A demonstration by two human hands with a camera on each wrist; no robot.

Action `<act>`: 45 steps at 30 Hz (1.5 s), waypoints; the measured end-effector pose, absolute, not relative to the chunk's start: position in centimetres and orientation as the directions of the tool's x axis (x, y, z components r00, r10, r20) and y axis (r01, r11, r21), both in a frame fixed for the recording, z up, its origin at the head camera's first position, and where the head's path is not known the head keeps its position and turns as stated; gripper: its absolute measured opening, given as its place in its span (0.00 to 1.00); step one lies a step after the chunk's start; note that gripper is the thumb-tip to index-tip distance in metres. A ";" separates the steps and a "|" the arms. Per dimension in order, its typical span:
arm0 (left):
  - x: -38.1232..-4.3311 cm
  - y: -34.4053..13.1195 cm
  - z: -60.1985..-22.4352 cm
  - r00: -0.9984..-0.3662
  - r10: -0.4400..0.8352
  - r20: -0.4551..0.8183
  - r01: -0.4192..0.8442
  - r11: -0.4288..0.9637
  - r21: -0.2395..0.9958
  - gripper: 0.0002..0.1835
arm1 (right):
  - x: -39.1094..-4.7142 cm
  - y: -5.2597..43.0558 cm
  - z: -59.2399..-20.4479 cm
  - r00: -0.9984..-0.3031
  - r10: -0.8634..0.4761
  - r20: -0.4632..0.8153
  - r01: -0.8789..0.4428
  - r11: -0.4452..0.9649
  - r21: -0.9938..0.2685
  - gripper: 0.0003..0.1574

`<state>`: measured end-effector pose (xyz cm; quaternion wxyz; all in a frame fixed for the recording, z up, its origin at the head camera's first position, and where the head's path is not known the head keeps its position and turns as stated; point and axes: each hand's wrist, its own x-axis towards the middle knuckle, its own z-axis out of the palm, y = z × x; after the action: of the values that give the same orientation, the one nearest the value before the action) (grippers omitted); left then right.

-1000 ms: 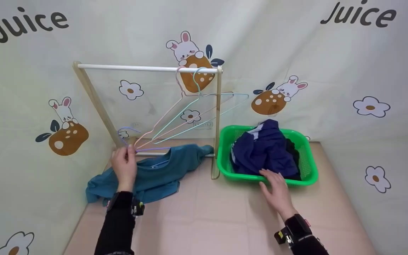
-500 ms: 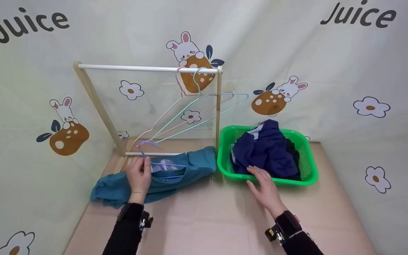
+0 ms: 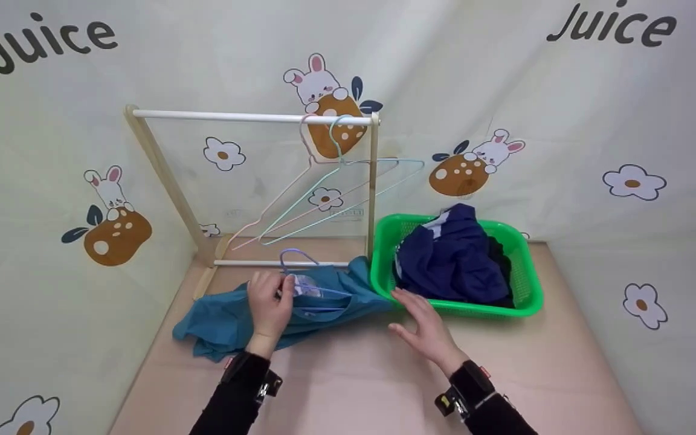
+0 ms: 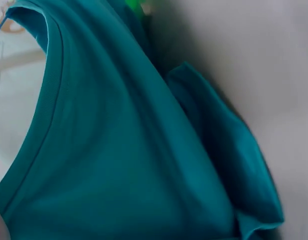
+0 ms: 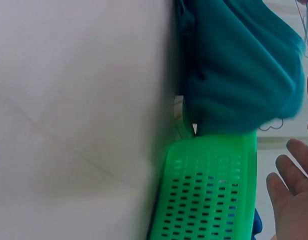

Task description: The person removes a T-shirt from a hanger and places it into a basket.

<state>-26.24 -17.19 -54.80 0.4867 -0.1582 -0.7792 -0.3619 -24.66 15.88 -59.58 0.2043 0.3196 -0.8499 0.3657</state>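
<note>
A teal shirt (image 3: pixel 218 317) with a purple hanger (image 3: pixel 290 251) inside its neck opening is lifted at the collar in front of the rack. My left hand (image 3: pixel 269 305) grips the hanger and the collar by the left shoulder; the fingers' exact hold is hidden. In the left wrist view the shirt (image 4: pixel 108 145) fills the picture, a bit of finger at the lower left corner. My right hand (image 3: pixel 425 329), fingers spread and fairly straight, is beside the shirt's right end and the basket's front left corner. The right wrist view shows this hand (image 5: pixel 299 190) holding nothing.
A drying rack with a white top rod (image 3: pixel 221 115) stands behind the shirt. From it hang a pink hanger (image 3: pixel 281 196) and a mint hanger (image 3: pixel 302 198). At its right, a green basket (image 3: pixel 532 290) holds a navy garment (image 3: pixel 457 260) and something black. Printed cloth surrounds the surface.
My left hand has moved right and nearer with the purple hanger, drawing the shirt along towards the basket. The right hand has shifted left, from the basket's front rim towards the shirt.
</note>
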 end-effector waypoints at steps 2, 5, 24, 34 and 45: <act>-26.1 -16.4 -54.5 -0.480 -0.105 0.871 0.606 0.678 0.416 0.10 | -24.6 15.5 -59.6 -0.712 -0.404 0.574 -0.694 0.527 -0.491 0.41; -26.0 -15.4 -54.1 -0.495 -0.105 0.862 0.608 0.667 0.430 0.10 | -24.4 15.2 -59.5 -0.715 -0.402 0.572 -0.691 0.530 -0.491 0.41; -25.1 -12.5 -52.6 -0.606 -0.020 0.795 0.632 0.595 0.497 0.04 | -24.8 16.6 -58.6 -0.710 -0.372 0.599 -0.699 0.481 -0.530 0.20; -25.3 -12.5 -52.0 -0.588 -0.017 0.809 0.668 0.553 0.497 0.09 | -25.0 17.5 -57.7 -0.713 -0.287 0.640 -0.695 0.413 -0.589 0.18; -25.2 -14.1 -52.0 -0.642 -0.100 0.760 0.620 0.516 0.592 0.09 | -25.6 19.1 -57.1 -0.739 -0.058 0.671 -0.633 0.401 -0.662 0.15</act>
<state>-25.23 -14.05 -52.04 0.3887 -0.1666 -0.7789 -0.4631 -25.61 19.07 -57.06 0.2868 0.2196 -0.7864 0.5011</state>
